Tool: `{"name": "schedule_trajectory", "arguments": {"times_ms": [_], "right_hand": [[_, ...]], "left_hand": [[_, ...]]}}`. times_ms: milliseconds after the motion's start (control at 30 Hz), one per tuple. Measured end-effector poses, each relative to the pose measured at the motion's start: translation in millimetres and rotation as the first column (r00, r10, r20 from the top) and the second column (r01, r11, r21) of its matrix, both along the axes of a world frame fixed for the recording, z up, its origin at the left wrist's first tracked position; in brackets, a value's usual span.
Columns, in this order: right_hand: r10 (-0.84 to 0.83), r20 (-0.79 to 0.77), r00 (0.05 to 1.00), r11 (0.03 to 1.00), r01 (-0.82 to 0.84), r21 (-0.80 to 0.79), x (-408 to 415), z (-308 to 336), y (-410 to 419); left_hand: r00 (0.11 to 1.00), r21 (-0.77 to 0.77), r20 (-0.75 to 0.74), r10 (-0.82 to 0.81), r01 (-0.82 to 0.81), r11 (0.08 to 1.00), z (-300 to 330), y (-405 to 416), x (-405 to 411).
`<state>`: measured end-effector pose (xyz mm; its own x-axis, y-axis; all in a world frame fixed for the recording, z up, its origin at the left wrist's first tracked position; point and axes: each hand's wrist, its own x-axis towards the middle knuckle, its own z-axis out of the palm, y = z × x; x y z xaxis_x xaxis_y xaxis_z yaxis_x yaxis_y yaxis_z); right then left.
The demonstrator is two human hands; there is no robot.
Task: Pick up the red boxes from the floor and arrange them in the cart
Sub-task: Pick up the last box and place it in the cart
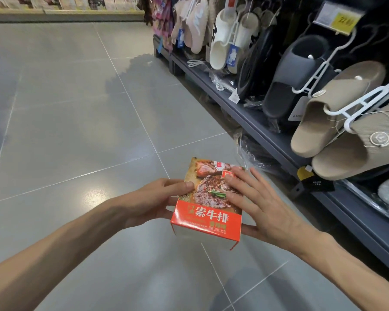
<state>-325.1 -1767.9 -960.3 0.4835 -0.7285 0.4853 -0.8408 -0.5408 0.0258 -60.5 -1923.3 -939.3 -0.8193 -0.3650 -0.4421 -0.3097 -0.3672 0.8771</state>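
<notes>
A red box (208,209) printed with a steak picture and white characters is held up in front of me above the grey floor. My left hand (157,200) grips its left side, thumb on the top face and fingers beneath. My right hand (263,203) holds the right side, with fingers spread flat over the top face and the thumb under the near right edge. No cart and no other red boxes are in view.
A dark grey shelf unit (267,135) runs along the right, hung with slippers on white hangers (337,122). The tiled floor (76,131) stretches ahead and to the left, to a far shelf (65,12).
</notes>
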Motion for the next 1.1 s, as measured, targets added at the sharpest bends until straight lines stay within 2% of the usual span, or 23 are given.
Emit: {"name": "schedule_trajectory", "arguments": {"times_ms": [133,200,333,400,500,733,900,1100], "right_hand": [[-0.135,-0.009,0.991,0.982,0.135,0.133,-12,10,5],[-0.198,0.023,0.980,0.961,0.190,0.202,-18,14,8],[-0.365,0.214,0.906,0.865,0.245,0.437,-28,11,12],[-0.462,0.342,0.818,0.805,0.225,0.549,-30,1,10],[-0.561,0.438,0.702,0.744,0.196,0.639,-31,-15,5],[-0.628,0.548,0.553,0.710,0.117,0.695,-48,-20,-5],[-0.694,0.555,0.459,0.669,0.125,0.733,-67,59,11],[-0.781,0.477,0.402,0.578,0.179,0.796,-84,234,54]], "left_hand": [[0.992,-0.131,-0.058,0.109,-0.116,0.985,2,-4,-1],[0.980,-0.244,-0.064,0.188,-0.198,0.949,2,-6,-1],[0.974,-0.461,-0.120,0.190,-0.224,0.859,0,-10,2],[0.974,-0.488,-0.144,0.172,-0.222,0.844,-3,-10,1],[0.975,-0.508,-0.152,0.165,-0.220,0.833,-7,-9,-2],[0.977,-0.511,-0.158,0.140,-0.202,0.836,-2,-23,-13],[0.972,-0.467,-0.178,0.153,-0.220,0.856,71,-26,-35],[0.975,-0.421,-0.186,0.123,-0.192,0.887,249,-8,-63]]}}
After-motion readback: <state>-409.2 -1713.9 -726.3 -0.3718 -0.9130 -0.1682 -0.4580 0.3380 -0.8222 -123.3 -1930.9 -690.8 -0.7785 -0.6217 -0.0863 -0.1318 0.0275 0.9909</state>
